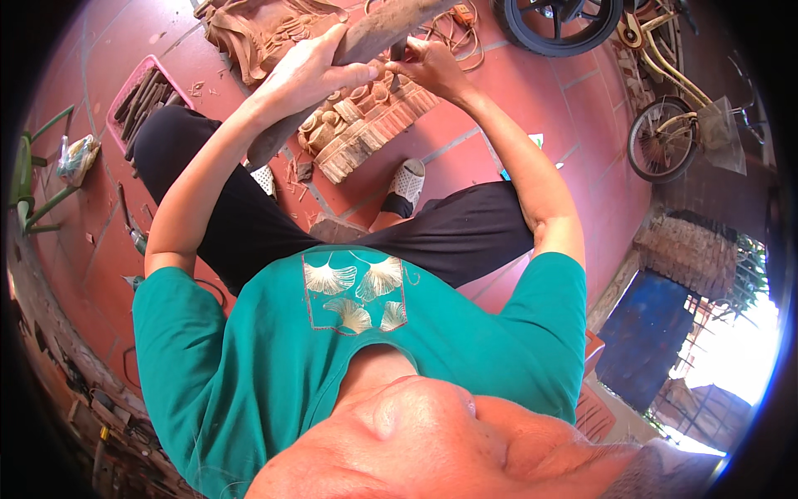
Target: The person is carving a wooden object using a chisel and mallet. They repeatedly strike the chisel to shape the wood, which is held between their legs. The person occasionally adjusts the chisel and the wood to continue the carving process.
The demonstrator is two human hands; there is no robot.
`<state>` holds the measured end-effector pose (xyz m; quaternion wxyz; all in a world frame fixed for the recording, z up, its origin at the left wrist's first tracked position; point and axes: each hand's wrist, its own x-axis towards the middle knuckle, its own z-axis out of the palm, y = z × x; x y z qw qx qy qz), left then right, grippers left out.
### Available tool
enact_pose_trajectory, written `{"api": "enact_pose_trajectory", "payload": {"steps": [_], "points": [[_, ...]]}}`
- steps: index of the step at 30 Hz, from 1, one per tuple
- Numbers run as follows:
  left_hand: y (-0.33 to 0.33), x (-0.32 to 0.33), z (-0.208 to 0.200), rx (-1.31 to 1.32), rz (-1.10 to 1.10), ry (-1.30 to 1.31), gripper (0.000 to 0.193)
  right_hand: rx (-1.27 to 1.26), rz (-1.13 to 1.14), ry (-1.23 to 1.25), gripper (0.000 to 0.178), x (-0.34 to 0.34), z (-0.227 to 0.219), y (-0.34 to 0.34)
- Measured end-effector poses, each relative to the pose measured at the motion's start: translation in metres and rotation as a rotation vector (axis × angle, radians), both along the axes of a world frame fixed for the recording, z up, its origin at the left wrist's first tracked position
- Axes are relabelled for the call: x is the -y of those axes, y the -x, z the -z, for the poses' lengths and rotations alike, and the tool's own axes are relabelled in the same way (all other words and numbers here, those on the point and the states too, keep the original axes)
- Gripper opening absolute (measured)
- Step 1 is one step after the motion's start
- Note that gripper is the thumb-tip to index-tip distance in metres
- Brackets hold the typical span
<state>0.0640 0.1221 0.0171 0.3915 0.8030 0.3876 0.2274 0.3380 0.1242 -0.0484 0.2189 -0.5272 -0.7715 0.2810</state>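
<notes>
My left hand (312, 76) grips a long, rough brown wooden club (386, 32), which slants from beside my left knee up past the top edge of the view. Just to its right, my right hand (428, 68) is closed around a slim dark chisel (396, 81), pointing down at a carved wood block (353, 148). Rounded relief shapes cover the block's top, and its near side is rough. The block rests on the floor in front of my feet. Part of its carved face is hidden behind my hands.
A larger carved wood panel (249, 41) lies beyond. At left are a pink basket (148, 65) of chisels, a plastic bag (79, 160) and a green stool (25, 179). An orange cord (475, 46), a motorcycle wheel (561, 41) and a bicycle (662, 140) occupy the far right.
</notes>
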Motion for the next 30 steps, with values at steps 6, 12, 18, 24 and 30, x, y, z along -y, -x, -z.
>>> {"api": "enact_pose_trajectory", "payload": {"steps": [6, 12, 18, 24, 30], "points": [[0.001, 0.003, -0.006, 0.089, -0.047, -0.149, 0.062, -0.041, 0.008, -0.048, 0.03, 0.0, -0.002, 0.003], [0.008, -0.004, -0.003, -0.026, 0.016, 0.033, 0.064, 0.112, -0.073, -0.091, 0.032, 0.003, -0.014, 0.015], [0.009, -0.003, -0.003, 0.041, -0.029, -0.041, 0.067, -0.042, -0.028, -0.075, 0.032, -0.001, -0.008, 0.001], [0.002, 0.001, -0.001, 0.045, -0.014, -0.037, 0.066, -0.202, 0.048, -0.035, 0.033, -0.012, 0.024, -0.031], [0.003, 0.001, -0.002, 0.032, -0.01, -0.056, 0.065, -0.247, 0.084, 0.136, 0.021, -0.007, 0.01, -0.026]]}}
